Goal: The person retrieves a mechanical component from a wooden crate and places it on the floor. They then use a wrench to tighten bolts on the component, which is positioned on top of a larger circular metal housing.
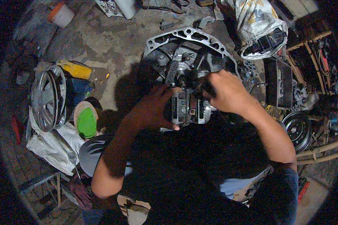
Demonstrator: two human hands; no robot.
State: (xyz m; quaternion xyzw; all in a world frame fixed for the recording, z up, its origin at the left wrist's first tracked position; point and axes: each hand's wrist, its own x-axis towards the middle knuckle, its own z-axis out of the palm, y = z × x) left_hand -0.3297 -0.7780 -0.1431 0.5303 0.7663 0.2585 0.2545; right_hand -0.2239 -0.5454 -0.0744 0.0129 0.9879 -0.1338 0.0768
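In front of me stands a large metal gearbox housing with a curved, holed flange along its far side. Nearer to me is a toothed metal gear assembly, beside or on the housing; the shadow hides how they meet. My left hand is curled round the assembly's left side, its thumb at the near edge. My right hand is closed at the right, above the assembly. Something dark lies at its fingertips, too dim to name. A perforated metal strip stands up between the hands, inside the housing's curve.
Wheel covers, a yellow container and a green round object lie to the left. A white sack of parts sits at the far right. Below it are a metal trough and a dark wheel rim.
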